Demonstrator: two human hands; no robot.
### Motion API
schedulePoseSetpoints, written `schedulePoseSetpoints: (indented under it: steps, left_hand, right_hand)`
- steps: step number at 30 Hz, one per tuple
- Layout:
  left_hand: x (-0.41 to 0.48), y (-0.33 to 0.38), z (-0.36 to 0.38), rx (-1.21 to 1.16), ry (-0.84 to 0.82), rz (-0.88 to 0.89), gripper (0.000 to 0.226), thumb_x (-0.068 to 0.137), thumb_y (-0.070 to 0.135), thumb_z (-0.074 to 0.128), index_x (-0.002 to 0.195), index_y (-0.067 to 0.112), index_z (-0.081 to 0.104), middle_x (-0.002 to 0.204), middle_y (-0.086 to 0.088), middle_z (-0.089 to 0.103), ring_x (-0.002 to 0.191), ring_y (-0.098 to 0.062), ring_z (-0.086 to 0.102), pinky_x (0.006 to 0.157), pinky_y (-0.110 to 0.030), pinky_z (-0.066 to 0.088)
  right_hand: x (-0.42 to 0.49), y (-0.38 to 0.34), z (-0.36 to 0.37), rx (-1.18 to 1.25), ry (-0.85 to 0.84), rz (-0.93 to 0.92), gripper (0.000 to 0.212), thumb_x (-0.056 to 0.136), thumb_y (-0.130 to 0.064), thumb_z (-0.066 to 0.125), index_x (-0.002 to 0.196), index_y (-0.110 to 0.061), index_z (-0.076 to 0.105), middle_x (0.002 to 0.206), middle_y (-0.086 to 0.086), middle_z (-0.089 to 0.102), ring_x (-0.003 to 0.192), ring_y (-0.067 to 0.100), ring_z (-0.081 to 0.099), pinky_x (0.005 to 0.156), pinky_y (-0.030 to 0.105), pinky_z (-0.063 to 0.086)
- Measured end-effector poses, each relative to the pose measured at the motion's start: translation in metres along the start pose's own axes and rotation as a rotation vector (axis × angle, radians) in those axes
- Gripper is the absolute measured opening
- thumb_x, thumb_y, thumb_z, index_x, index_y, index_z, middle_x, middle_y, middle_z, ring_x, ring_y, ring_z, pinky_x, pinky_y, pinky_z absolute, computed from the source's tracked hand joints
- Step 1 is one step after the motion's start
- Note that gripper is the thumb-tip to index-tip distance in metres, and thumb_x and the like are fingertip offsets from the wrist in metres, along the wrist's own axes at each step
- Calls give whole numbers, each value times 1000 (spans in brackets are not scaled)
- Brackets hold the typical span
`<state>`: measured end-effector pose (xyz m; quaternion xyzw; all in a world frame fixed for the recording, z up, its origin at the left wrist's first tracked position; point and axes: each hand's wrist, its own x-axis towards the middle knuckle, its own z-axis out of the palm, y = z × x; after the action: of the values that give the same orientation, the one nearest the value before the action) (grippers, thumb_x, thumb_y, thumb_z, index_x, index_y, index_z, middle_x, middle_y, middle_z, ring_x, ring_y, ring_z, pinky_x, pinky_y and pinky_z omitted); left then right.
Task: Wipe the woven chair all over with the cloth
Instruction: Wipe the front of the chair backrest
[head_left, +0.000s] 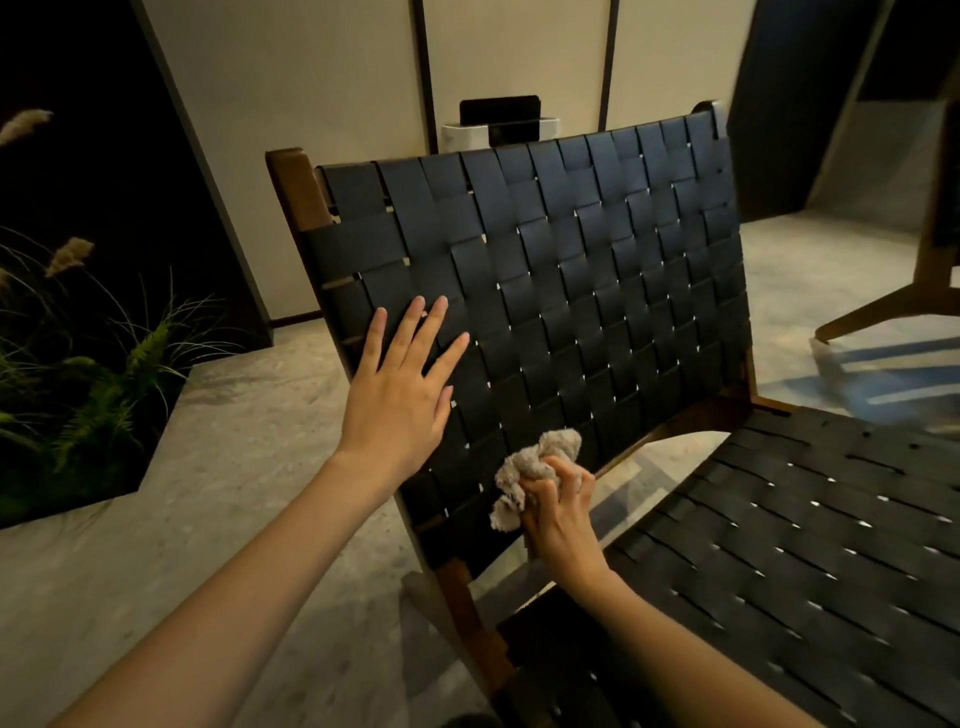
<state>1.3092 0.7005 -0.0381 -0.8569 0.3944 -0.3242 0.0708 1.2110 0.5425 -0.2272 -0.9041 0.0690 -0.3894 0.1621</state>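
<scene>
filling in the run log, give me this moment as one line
phase: wiping chair backrest | left hand: open, flat on weave | right hand: grips bunched cloth at lower edge

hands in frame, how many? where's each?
2. The left hand lies flat, fingers spread, on the left part of the backrest of the woven chair. The right hand grips the bunched cloth by the backrest's lower edge. None seems hidden.

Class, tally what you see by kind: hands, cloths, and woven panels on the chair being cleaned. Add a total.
Hands: 2, left hand and right hand
Cloths: 1, crumpled cloth
Woven panels: 2, backrest and seat
Total: 5
</scene>
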Motion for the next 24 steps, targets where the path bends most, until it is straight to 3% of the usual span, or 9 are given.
schedulePoseSetpoints:
  steps: [4, 10, 12, 14, 17, 19, 24]
  left_hand:
    - [-5, 2, -1, 3, -19, 8, 58, 100, 42, 26, 150, 30, -1, 157, -7, -20, 141, -24, -24, 112, -48, -18]
    - [7, -12, -12, -36, 16, -22, 60, 100, 40, 29, 151, 26, 2, 157, -6, -18, 144, -22, -19, 116, -45, -13]
    - [17, -16, -16, -43, 24, -24, 60, 99, 40, 30, 151, 26, 2, 157, -7, -18, 144, -23, -19, 116, -44, -13]
    - [29, -20, -19, -40, 34, -16, 61, 99, 40, 30, 151, 24, 2, 157, -8, -17, 144, -23, -18, 117, -43, -11]
    - [48, -24, -21, -41, 52, 1, 62, 99, 39, 32, 151, 21, 5, 158, -10, -14, 145, -24, -15, 117, -41, -10]
    - [58, -24, -20, -42, 69, 2, 63, 99, 39, 32, 152, 19, 5, 159, -10, -11, 146, -24, -13, 116, -41, -11]
    - [64, -22, -12, 40, 92, -6, 64, 98, 42, 28, 151, 15, 3, 158, -11, -10, 146, -25, -11, 115, -43, -12]
  right_hand:
    - [0, 1, -25, 41, -109, -1, 42, 86, -21, 62, 115, -25, 32, 128, 0, 23, 112, 41, 40, 88, 53, 47]
    - [138, -27, -79, 232, 174, -2, 45, 81, -10, 52, 119, -32, 41, 137, 7, 29, 117, 29, 28, 87, 37, 35]
    - [199, -38, -96, 230, 212, 8, 44, 84, -15, 49, 123, -34, 40, 141, 10, 30, 118, 30, 27, 90, 41, 38]
    - [252, -43, -106, 188, 186, 1, 43, 88, -21, 50, 129, -33, 44, 144, 10, 29, 123, 38, 27, 95, 55, 39]
    - [305, -44, -100, 153, 55, 103, 45, 93, -47, 49, 136, -42, 36, 155, 1, 15, 136, 46, 11, 107, 67, 17]
    - [314, -43, -86, 120, 56, 175, 49, 92, -59, 42, 137, -43, 32, 158, -5, 8, 139, 46, 2, 108, 66, 8]
    - [276, -27, -58, 54, 255, 250, 51, 90, -50, 36, 132, -22, 44, 149, 5, 29, 129, 39, 24, 103, 55, 24]
